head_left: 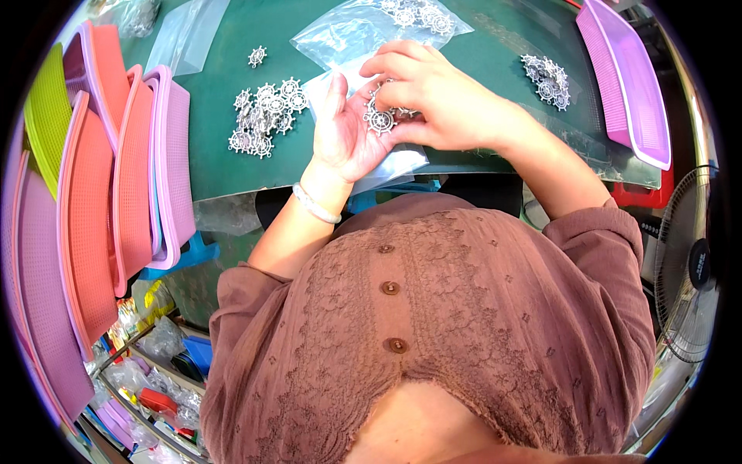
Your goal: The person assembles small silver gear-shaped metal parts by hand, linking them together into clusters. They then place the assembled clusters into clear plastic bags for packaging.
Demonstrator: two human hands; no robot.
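My left hand (345,147) is turned palm up and carries several silver ship's-wheel charms (380,121), its thumb raised at the side. Over that palm my right hand (444,97) bends its fingers down onto the charms, gripping among them. Beneath both hands lie clear plastic bags (402,161). To the left is a heap of the same charms (267,116), with a small group (257,56) behind it. Another pile of charms (547,81) rests at the right. At the far side, a clear bag (340,35) has more charms (421,15) on or in it.
Stacked pink, orange, purple and green plastic baskets (93,224) line the left edge of the green table (220,170). A purple basket (622,93) stands at the right edge. Beyond it is a fan (684,263). A flat clear bag (185,35) lies at the back left.
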